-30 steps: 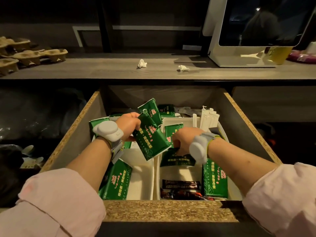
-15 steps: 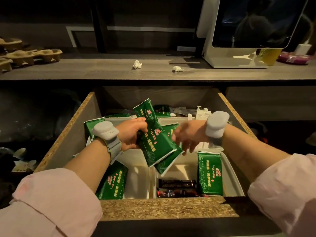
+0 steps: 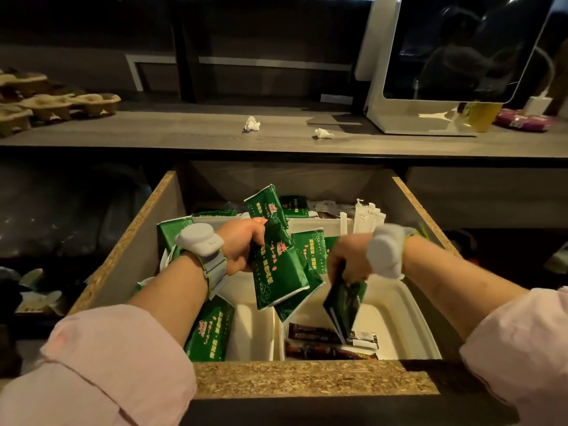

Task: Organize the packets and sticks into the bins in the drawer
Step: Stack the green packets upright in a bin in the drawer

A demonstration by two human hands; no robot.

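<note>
a: right hand [image 3: 347,259] is back down over the right bin [image 3: 408,321], and now it's got a green packet [image 3: 345,302] pinched by its top edge, hanging tilted just above the bin.

b: a moment ago that packet was standing at the right side of this same bin, and the hand was open above it. so that's a fresh pick.

a: yes, fingers pressed together on it now, though the hand is blurred, so i can't tell exactly how they wrap.

b: and the left hand [image 3: 242,244]?

a: still clamped round a bundle [image 3: 276,259] of green packets, held above the wall between the right bin and the left bin [image 3: 249,327]. no change there.

b: what's left in the right bin?

a: dark sticks [image 3: 322,342] along its near end, and white sticks [image 3: 368,215] upright past its far end. one more green packet [image 3: 210,330] leans in the left bin, under the left forearm.

b: so my read: the greens are being cleared out of the right bin and gathered into one bundle, leaving sticks there.

a: looks that way, and plenty of greens sit loose beyond the bins in the drawer [image 3: 313,379].
</note>
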